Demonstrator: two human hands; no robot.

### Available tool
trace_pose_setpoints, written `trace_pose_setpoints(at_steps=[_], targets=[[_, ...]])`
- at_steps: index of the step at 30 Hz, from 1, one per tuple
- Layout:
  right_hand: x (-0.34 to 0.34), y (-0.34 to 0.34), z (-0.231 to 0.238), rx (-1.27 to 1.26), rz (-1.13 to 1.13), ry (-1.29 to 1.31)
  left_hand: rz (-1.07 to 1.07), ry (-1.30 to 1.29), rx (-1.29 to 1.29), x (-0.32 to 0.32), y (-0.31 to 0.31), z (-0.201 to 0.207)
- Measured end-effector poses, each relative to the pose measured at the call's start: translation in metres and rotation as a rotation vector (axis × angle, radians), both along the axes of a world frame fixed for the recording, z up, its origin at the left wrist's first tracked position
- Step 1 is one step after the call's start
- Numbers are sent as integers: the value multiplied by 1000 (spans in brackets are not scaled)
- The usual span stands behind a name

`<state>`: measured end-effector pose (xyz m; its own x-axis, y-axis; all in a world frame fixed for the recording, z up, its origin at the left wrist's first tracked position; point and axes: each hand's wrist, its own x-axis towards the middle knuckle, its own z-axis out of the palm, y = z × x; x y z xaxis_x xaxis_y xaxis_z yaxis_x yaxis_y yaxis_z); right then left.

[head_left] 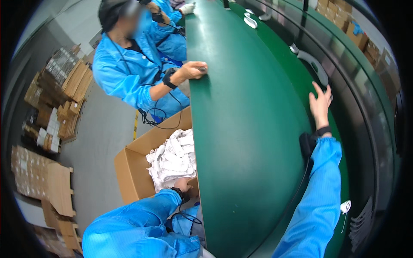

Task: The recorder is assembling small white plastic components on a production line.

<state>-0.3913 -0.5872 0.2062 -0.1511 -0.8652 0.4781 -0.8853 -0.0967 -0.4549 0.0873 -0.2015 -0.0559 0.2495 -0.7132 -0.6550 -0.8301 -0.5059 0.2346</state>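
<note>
My right hand (pixel 320 104) reaches over the far right side of the green work surface, fingers spread. Just beyond its fingertips lies a white, curved, handle-shaped part (pixel 316 66) with an oblong opening. My left hand (pixel 183 185) is low at the near rim of an open cardboard box (pixel 126 174); its fingers are mostly hidden, so I cannot tell whether they grip anything. Inside the box is a heap of white pieces (pixel 174 152), some of them curved like the part by my right hand.
A co-worker in a blue coat (pixel 122 73) sits at the left edge of the green surface (pixel 245 142), one hand resting on it. More white parts (pixel 250 20) lie farther up. A dark rail (pixel 365 99) runs along the right. Stacked cartons (pixel 32 172) stand on the left floor.
</note>
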Motion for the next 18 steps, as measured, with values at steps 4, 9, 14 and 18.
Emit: trace_pose_setpoints(at_steps=[4, 9, 14, 18], targets=[[-18, -23, 10, 224, -185, 20, -16, -39, -94, 21, 17, -29], [-76, -59, -18, 200, -35, 188, -83, -44, -122, 6, 17, 14], [-138, -74, -32, -49, 148, -67, -125, -39, -311, 19, 44, -34], [-87, 7, 49, -202, 185, -16, 99, 25, -331, 19, 38, -4]])
